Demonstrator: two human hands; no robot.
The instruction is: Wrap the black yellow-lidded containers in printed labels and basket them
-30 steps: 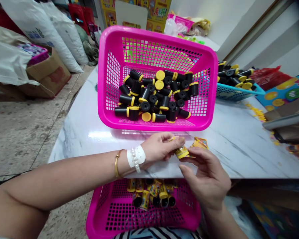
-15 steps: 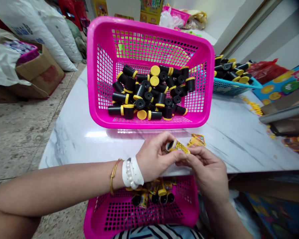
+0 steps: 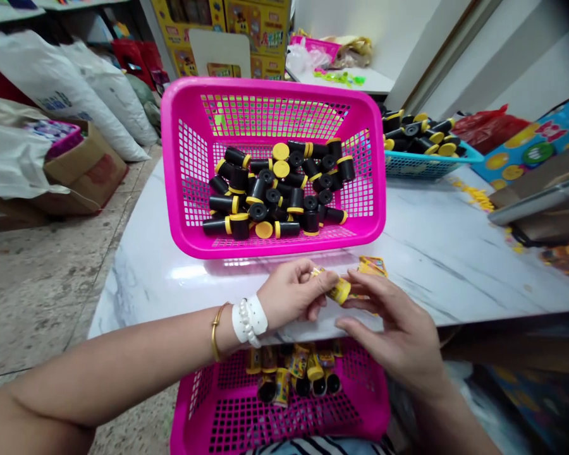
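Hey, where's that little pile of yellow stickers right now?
Head view: the yellow stickers lie on the marble table, right of centre, between the upper pink basket and the right hand, just beyond the small tube in the left hand.

A white marbled counter point(image 3: 436, 253) carries a pink mesh basket point(image 3: 275, 245), tilted toward the front edge, with black yellow-capped tubes point(image 3: 275, 189) inside. A teal basket point(image 3: 417, 167) sits near its right rear corner. Yellow labels point(image 3: 373, 265) lie in front, and yellow scraps point(image 3: 478, 196) lie farther right.
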